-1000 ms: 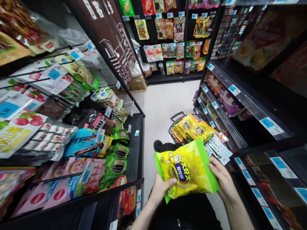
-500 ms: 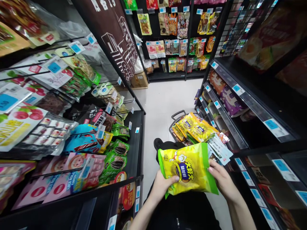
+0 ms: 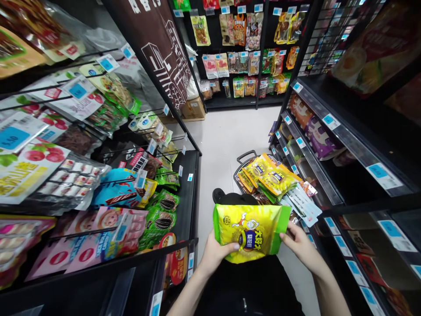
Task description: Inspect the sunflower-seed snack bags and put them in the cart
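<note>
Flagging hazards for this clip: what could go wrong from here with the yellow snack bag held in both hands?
The yellow snack bag is pinched only at its lower edges by the left hand and right hand; it could slip. The basket just ahead on the floor is heaped with similar bags, which might slide off. It also stands in the narrow aisle, a possible trip hazard.

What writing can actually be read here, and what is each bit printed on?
"大好大": yellow snack bag held by the left hand and right hand.
Smaller print in the dark oval on that bag: too blurred to read.
Blue price tag at far left: a number, too blurred to be sure of.
Other shelf tags and hanging packets: too small or blurred.
Brown sign panel: white characters cut off, unreadable.
</note>
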The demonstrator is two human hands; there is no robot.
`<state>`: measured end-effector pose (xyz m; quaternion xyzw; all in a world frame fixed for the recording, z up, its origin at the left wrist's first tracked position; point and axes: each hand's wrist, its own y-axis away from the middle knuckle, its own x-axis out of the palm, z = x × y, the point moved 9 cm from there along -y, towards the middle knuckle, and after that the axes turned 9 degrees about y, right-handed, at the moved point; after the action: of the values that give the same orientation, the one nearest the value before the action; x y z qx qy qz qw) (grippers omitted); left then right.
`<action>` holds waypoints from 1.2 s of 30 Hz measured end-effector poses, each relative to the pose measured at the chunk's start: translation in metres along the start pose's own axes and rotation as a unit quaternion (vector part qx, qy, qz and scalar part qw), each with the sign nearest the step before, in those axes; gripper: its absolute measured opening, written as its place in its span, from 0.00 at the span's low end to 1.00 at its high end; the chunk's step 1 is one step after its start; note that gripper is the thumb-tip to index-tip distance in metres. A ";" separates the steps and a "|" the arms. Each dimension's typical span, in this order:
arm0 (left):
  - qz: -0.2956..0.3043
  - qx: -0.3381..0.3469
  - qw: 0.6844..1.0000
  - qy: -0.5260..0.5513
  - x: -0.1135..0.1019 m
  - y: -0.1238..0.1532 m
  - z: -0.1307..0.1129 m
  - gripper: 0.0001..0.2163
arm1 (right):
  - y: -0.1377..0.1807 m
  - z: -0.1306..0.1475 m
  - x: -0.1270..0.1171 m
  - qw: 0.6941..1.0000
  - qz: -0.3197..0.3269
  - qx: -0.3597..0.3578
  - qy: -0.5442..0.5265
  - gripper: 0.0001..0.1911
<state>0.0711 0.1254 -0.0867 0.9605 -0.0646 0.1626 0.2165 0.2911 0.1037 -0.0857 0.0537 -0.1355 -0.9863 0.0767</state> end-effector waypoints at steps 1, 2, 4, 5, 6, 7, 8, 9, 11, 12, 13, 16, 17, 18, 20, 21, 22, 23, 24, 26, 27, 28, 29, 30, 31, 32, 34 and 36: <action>0.001 0.001 1.000 0.000 0.000 0.000 0.000 0.27 | -0.001 -0.001 0.000 1.000 0.000 0.006 -0.027 0.16; 0.003 0.000 1.000 0.002 0.000 0.000 0.000 0.27 | -0.001 -0.002 0.000 0.999 -0.002 0.012 -0.050 0.15; 0.008 0.001 1.000 0.010 0.002 -0.001 0.002 0.28 | -0.001 -0.004 0.000 0.997 -0.005 0.023 -0.079 0.15; 0.012 0.001 1.000 0.015 0.003 -0.001 0.003 0.28 | -0.001 -0.004 -0.001 0.996 -0.010 0.025 -0.081 0.15; 0.017 0.001 1.000 0.020 0.004 -0.002 0.005 0.28 | 0.000 -0.003 -0.002 0.997 -0.017 0.024 -0.076 0.14; 0.021 0.002 0.999 0.026 0.004 -0.002 0.006 0.27 | 0.001 -0.002 -0.005 0.997 -0.028 0.019 -0.065 0.13; 0.025 0.005 0.999 0.028 0.005 -0.002 0.007 0.28 | 0.003 0.001 -0.007 0.998 -0.041 0.011 -0.050 0.11; 0.028 0.010 0.999 0.027 0.004 -0.003 0.007 0.28 | 0.005 0.003 -0.010 0.998 -0.052 0.002 -0.038 0.10; 0.045 0.024 0.999 0.008 0.004 -0.002 0.002 0.28 | 0.009 0.009 -0.015 0.997 -0.077 -0.022 -0.021 0.08; 0.064 0.038 0.997 -0.015 0.006 -0.001 -0.004 0.28 | 0.011 0.013 -0.020 0.994 -0.097 -0.041 -0.012 0.07; 0.090 0.058 0.993 -0.052 0.009 0.000 -0.012 0.27 | 0.013 0.019 -0.025 0.990 -0.120 -0.071 -0.006 0.05; 0.189 0.193 0.934 -0.235 0.031 0.013 -0.049 0.20 | 0.022 0.045 -0.042 0.958 -0.183 -0.222 -0.001 0.04; 0.214 0.266 0.892 -0.297 0.042 0.023 -0.064 0.19 | 0.025 0.053 -0.045 0.943 -0.197 -0.269 -0.002 0.03; 0.234 0.337 0.841 -0.353 0.053 0.033 -0.076 0.20 | 0.027 0.057 -0.050 0.930 -0.215 -0.299 -0.004 0.02; 0.250 0.460 0.736 -0.428 0.075 0.056 -0.091 0.23 | 0.028 0.057 -0.060 0.912 -0.277 -0.303 -0.010 0.05; 0.249 0.504 0.690 -0.457 0.084 0.066 -0.095 0.23 | 0.027 0.054 -0.064 0.911 -0.298 -0.285 -0.030 0.08; 0.244 0.534 0.648 -0.485 0.092 0.073 -0.096 0.23 | 0.025 0.049 -0.066 0.914 -0.303 -0.259 -0.068 0.09; 0.237 0.555 0.612 -0.512 0.098 0.079 -0.095 0.22 | 0.021 0.043 -0.065 0.924 -0.285 -0.228 -0.116 0.09; 0.233 0.568 0.580 -0.535 0.102 0.083 -0.094 0.21 | 0.016 0.037 -0.060 0.936 -0.248 -0.191 -0.162 0.08; 0.238 0.574 0.536 -0.571 0.104 0.087 -0.090 0.22 | 0.012 0.028 -0.050 0.953 -0.172 -0.122 -0.218 0.05; 0.245 0.573 0.523 -0.581 0.103 0.087 -0.089 0.23 | 0.013 0.026 -0.048 0.958 -0.146 -0.101 -0.226 0.08; 0.254 0.569 0.518 -0.586 0.101 0.087 -0.089 0.24 | 0.014 0.025 -0.046 0.963 -0.119 -0.088 -0.224 0.11; 0.263 0.564 0.524 -0.582 0.097 0.086 -0.090 0.25 | 0.015 0.025 -0.043 0.969 -0.087 -0.076 -0.219 0.14; 0.273 0.548 0.545 -0.572 0.093 0.083 -0.091 0.26 | 0.015 0.022 -0.038 0.973 -0.049 -0.058 -0.217 0.15; 0.284 0.521 0.577 -0.560 0.087 0.077 -0.092 0.26 | 0.014 0.018 -0.030 0.975 -0.002 -0.030 -0.220 0.18; 0.296 0.483 0.615 -0.549 0.082 0.071 -0.092 0.26 | 0.014 0.012 -0.020 0.974 0.045 0.007 -0.223 0.22; 0.327 0.395 0.676 -0.529 0.071 0.058 -0.086 0.25 | 0.014 -0.002 0.000 0.965 0.114 0.077 -0.225 0.26; 0.351 0.338 0.692 -0.533 0.061 0.050 -0.081 0.25 | 0.012 -0.012 0.012 0.965 0.121 0.100 -0.212 0.19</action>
<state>0.0958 0.1124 0.0226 0.8017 -0.4420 -0.3015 -0.2665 0.2829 0.0873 -0.0953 -0.1657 -0.2524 -0.9400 0.1591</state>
